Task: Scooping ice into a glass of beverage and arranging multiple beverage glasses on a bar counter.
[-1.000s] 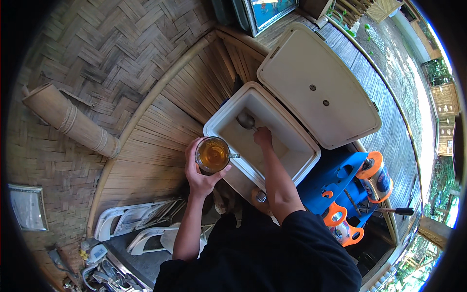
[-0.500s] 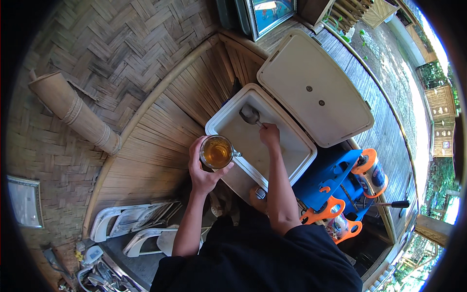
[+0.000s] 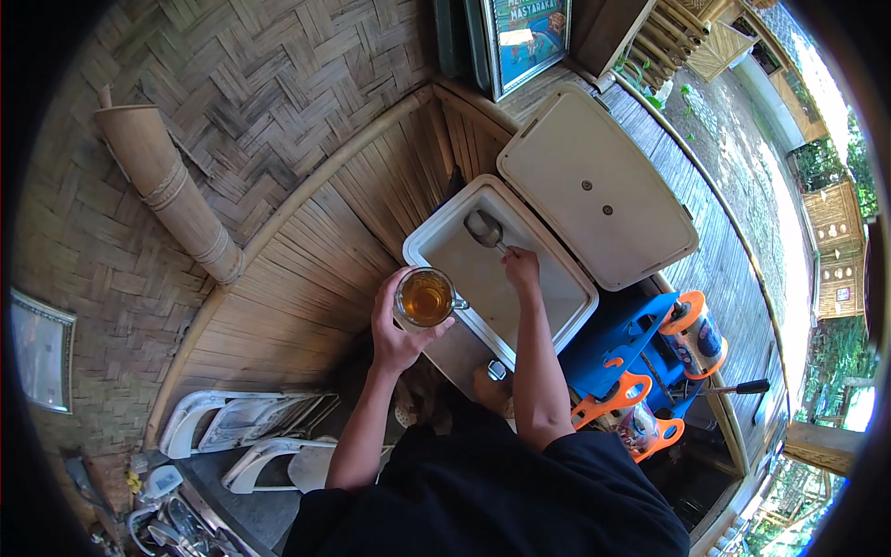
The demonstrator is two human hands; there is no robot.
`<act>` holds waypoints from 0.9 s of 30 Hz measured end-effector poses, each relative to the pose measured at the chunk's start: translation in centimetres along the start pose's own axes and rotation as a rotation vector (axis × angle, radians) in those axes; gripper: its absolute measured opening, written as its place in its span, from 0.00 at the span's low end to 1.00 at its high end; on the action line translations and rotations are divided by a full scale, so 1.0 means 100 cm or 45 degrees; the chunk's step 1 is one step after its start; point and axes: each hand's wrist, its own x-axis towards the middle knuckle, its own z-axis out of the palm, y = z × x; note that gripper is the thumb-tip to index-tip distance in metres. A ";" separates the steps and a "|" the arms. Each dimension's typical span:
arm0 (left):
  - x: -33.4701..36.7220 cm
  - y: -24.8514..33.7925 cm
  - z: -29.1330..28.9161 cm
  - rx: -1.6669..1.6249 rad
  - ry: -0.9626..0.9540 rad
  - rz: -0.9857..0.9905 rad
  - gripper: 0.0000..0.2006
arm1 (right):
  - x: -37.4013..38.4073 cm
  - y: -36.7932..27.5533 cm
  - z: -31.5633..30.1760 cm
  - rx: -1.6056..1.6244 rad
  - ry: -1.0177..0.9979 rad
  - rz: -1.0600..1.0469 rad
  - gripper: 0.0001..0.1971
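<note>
My left hand (image 3: 397, 336) is wrapped round a clear glass mug (image 3: 425, 297), whose handle points right. Amber liquid partly fills the mug, which I hold upright over the near left rim of a white cooler box (image 3: 494, 340). Inside the box's opening, my right hand (image 3: 522, 269) is closed on the handle of a metal scoop (image 3: 484, 228). The scoop's bowl points toward the far left corner of the box; whether anything lies in it I cannot make out. The cooler's lid (image 3: 599, 186) is swung back to the right.
Right of the cooler stands a blue rack (image 3: 608, 348) with orange-capped cylinders (image 3: 696, 339). A slatted bamboo wall (image 3: 297, 278) curves behind the box on the left. Folded white chairs (image 3: 232, 422) lean at lower left; a framed picture (image 3: 531, 42) stands at the back.
The whole view has shifted slightly. Both hands keep their grips, and the scoop has turned a little, so its bowl looks lighter. The mug stays by the rim.
</note>
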 end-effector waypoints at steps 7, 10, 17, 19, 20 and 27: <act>-0.004 -0.001 -0.004 0.108 -0.090 0.038 0.45 | -0.053 -0.019 -0.016 0.424 0.070 0.020 0.13; -0.006 -0.005 -0.003 0.105 -0.070 0.063 0.45 | -0.072 -0.029 -0.031 0.441 0.019 0.001 0.13; -0.009 -0.006 -0.003 0.155 -0.032 0.142 0.45 | -0.112 -0.056 -0.058 0.537 0.006 0.056 0.16; -0.011 -0.011 -0.003 0.159 -0.014 0.142 0.46 | -0.131 -0.068 -0.071 0.532 0.034 0.007 0.15; -0.013 -0.014 -0.004 0.169 0.001 0.135 0.47 | -0.139 -0.072 -0.078 0.529 0.031 0.004 0.15; -0.018 -0.013 0.008 0.250 -0.018 0.196 0.45 | -0.203 -0.100 -0.154 0.518 -0.044 0.013 0.14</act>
